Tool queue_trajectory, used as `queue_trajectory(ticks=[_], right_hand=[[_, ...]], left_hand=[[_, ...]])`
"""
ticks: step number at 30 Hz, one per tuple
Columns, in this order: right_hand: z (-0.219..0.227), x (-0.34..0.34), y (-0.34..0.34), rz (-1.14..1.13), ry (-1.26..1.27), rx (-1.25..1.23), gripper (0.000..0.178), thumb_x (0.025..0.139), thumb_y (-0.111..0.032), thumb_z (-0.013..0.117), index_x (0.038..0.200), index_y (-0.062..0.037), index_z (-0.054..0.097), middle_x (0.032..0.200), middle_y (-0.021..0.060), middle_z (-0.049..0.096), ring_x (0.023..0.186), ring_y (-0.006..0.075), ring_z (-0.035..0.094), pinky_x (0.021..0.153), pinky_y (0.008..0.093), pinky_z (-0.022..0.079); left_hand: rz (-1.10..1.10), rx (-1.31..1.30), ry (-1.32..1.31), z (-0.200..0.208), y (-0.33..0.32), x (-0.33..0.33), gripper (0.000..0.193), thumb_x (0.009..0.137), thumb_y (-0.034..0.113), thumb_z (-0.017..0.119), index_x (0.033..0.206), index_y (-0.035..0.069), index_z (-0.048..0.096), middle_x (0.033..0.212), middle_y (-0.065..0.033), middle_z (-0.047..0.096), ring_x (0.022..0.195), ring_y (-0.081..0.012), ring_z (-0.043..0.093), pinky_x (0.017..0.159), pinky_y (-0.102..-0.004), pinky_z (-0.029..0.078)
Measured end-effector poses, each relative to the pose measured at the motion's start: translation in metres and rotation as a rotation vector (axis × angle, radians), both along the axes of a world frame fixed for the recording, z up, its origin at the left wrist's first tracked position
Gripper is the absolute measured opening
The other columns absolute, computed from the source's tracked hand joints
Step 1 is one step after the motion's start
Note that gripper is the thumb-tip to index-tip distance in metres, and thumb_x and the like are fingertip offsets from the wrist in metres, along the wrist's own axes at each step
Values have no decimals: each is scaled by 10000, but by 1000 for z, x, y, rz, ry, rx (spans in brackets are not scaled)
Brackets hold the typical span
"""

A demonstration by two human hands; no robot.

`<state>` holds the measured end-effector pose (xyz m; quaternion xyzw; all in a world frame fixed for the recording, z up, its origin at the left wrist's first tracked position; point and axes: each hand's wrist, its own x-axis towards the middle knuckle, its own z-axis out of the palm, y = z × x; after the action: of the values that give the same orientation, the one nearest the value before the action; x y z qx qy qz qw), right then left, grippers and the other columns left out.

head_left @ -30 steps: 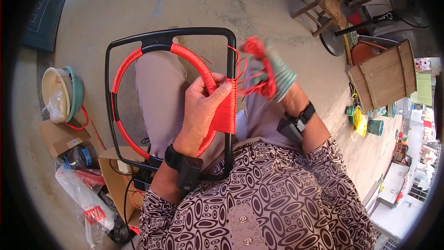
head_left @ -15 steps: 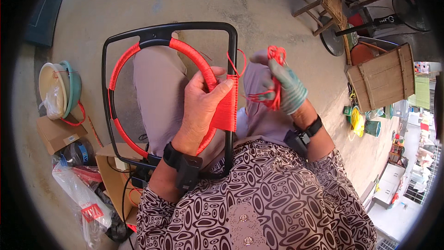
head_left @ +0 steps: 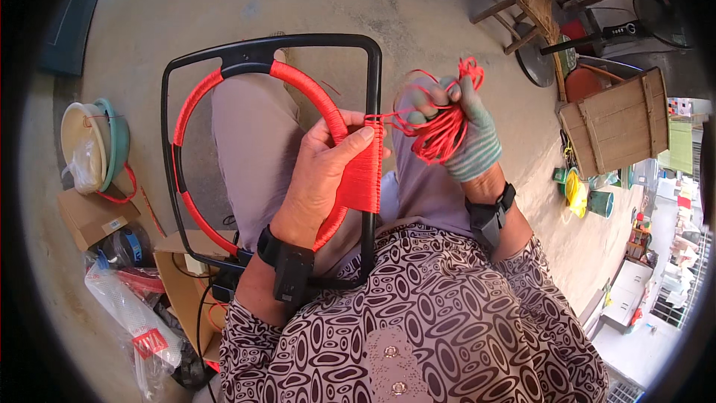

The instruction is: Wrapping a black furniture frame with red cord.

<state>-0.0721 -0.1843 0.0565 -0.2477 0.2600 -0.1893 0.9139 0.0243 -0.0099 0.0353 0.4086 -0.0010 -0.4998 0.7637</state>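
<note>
A black frame (head_left: 170, 104) with rounded corners rests over my lap, and a ring (head_left: 200, 97) wrapped in red cord sits inside it. Tight red windings (head_left: 362, 179) join the ring's right side to the frame's right bar. My left hand (head_left: 317, 172) is bare and closed around the ring there, its thumb pressing on the windings. Off to the right, my right hand (head_left: 466, 134), in a grey-green striped glove, grips a loose bundle of red cord (head_left: 438, 134). A strand runs from the bundle to the top of the windings.
At the left stand stacked basins (head_left: 118, 142), a cardboard box (head_left: 97, 216), an open carton (head_left: 175, 276) and clear plastic bags (head_left: 127, 302). A wooden stool (head_left: 535, 1), a black stand fan (head_left: 537, 67) and a wooden board (head_left: 615, 125) are at the upper right.
My right hand has turned, bringing the cord bundle into fuller view. The loop of strand by the frame's right bar has been drawn straighter toward that hand. My left hand keeps its hold.
</note>
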Motion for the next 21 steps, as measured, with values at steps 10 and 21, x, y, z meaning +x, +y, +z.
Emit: queue_trajectory(ticks=[10,21], right_hand=[[3,21,6,577,516,-556,329,877,-340,635,738,-47,581,641,15,551,581,84,513,521,242,410],[-7,6,8,759,641,-614,304,879,-326,644,798,-34,618,630,0,554,562,70,500,506,234,412]], left_hand=[[68,33,119,8,-7,1,179,896,186,640,985,47,569,844,-71,641,691,-174,659,615,-268,542],[26,116,138,-6,-7,-10,69,869,94,598,851,48,549,767,-88,620,654,-185,646,625,-303,559]])
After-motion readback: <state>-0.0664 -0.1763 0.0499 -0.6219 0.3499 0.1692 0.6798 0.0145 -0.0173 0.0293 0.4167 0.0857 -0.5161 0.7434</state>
